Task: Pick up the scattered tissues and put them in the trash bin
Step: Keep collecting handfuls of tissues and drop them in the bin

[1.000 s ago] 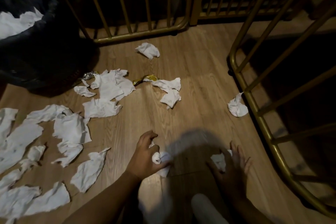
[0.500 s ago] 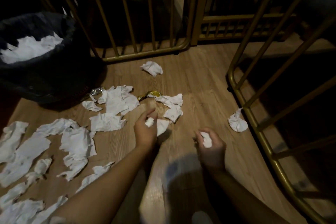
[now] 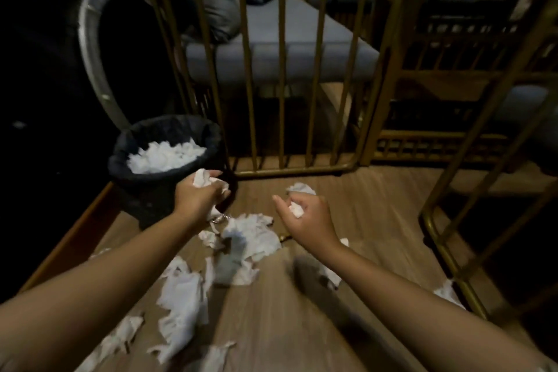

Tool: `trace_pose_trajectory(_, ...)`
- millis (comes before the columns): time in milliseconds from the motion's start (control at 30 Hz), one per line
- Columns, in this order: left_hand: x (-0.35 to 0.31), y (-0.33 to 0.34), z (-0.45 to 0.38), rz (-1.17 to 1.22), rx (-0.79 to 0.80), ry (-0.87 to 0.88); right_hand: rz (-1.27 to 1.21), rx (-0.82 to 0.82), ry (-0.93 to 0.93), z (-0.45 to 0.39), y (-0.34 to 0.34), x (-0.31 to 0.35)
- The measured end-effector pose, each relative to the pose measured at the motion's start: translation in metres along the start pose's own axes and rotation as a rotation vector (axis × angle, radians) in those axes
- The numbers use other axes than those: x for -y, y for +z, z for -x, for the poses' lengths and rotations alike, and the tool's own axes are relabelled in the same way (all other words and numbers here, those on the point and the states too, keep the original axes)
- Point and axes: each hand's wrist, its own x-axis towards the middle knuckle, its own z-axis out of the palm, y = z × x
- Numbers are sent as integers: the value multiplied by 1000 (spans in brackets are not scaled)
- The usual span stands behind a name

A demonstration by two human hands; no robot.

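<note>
— Why are both hands up by the trash bin [image 3: 164, 157]?
— To drop paper in. The left hand [image 3: 197, 195] squeezes a tissue wad [image 3: 203, 179] just beside the rim. The right hand [image 3: 305, 213] curls round a small tissue [image 3: 296, 209].
— Is it done?
— No. Many scattered tissues [image 3: 250, 235] lie on the wooden floor [image 3: 377, 220].

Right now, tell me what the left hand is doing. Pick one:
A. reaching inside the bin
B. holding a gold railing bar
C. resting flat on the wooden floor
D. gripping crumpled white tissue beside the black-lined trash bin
D: the left hand is curled round a wad of crumpled white tissue just beside the rim of the black-lined trash bin, off the floor and not yet over its opening.
</note>
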Motion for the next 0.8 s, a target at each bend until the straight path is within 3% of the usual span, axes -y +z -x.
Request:
trace_pose_trajectory(167, 6, -48, -33, 141, -107, -71, -207, 71, 154, -43, 54, 50)
trace_pose_trajectory(300, 4, -73, -51, 227, -312, -161, -312, 194, 411, -73, 102, 77)
trace_pose_trajectory(367, -7, -86, -64, 400, -271, -203, -380, 187, 576, -90, 129, 84)
trace_pose_trajectory(467, -28, -99, -89, 711, -165, -145, -743, 143, 942, -117, 158, 101)
trace_pose_trajectory(533, -41, -103, -105, 881, -232, -111, -1015, 106, 1080, -136, 173, 111)
trace_pose_trajectory(600, -44, -106, -123, 833, -321, -125, -1111, 78, 1082, -153, 192, 114)
trace_pose_trajectory(800, -34, -99, -154, 570, -398, -71, -1063, -79, 1089, -184, 244, 114)
